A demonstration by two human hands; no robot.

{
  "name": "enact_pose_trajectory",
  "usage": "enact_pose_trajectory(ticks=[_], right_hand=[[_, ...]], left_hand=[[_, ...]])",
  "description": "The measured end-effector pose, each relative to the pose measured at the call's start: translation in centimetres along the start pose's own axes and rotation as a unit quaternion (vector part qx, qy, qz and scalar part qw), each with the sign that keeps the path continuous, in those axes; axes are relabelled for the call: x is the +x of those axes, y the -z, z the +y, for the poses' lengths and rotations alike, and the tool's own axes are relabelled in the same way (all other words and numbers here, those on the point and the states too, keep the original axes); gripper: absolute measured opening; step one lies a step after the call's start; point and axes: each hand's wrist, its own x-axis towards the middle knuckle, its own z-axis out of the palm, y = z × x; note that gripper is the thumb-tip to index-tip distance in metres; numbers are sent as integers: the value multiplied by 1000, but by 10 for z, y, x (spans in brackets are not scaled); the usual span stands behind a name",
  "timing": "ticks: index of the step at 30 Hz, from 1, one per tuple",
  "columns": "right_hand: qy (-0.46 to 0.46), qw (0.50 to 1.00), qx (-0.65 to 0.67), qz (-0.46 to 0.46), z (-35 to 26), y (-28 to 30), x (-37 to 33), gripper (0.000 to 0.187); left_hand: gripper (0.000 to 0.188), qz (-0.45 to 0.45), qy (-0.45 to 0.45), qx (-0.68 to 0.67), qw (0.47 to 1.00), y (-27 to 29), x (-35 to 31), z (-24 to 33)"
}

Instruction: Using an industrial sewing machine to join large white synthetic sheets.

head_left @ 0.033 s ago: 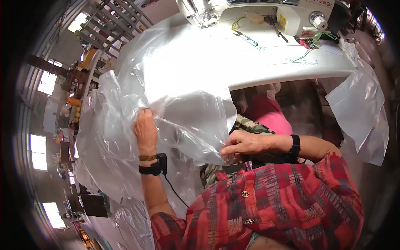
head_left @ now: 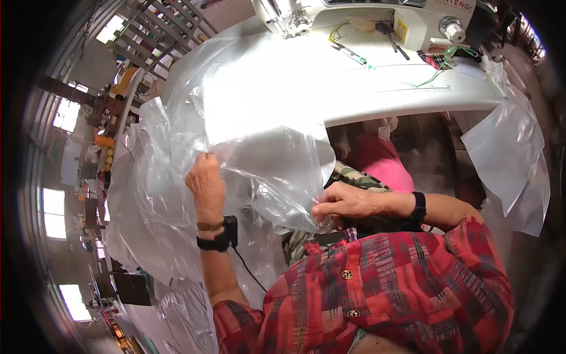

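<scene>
A large, clear plastic sheet (head_left: 159, 177) lies crumpled over the left part of the white sewing table and hangs down toward my lap. My left hand (head_left: 206, 182) is closed, its fingertips pinching the sheet at the table's near left. Lower and to the right, my right hand (head_left: 346, 202) pinches the sheet's near corner between thumb and fingers. Between both hands the plastic is drawn into a slanting fold. Glare from the lamp washes out much of the plastic farther back.
A white sewing machine (head_left: 433, 23) stands at the back. Thin snips (head_left: 351, 56), a dark slim tool (head_left: 396, 41) and green cord (head_left: 436, 75) lie beside it. More plastic sheet (head_left: 510, 156) hangs off the table's right end. Pink cloth (head_left: 383, 165) shows below the table edge.
My left hand has shifted very slightly left. My right hand is almost unmoved, and both keep their pinch on the plastic.
</scene>
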Motion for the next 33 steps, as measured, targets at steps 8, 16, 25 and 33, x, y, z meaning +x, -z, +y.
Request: enact_pose_trajectory(ticks=[8, 16, 25, 33], right_hand=[[141, 935, -289, 150, -4, -9, 2, 33], [137, 926, -260, 237, 4, 6, 2, 38], [137, 879, -96, 446, 83, 65, 60, 30], [263, 922, -163, 231, 2, 2, 2, 23]], left_hand=[[29, -65, -104, -409, 904, 47, -22, 134], [12, -146, 75, -545, 822, 0, -38, 139], [6, -130, 101, -491, 855, 43, -42, 127], [6, -72, -5, -402, 913, 93, -19, 103]])
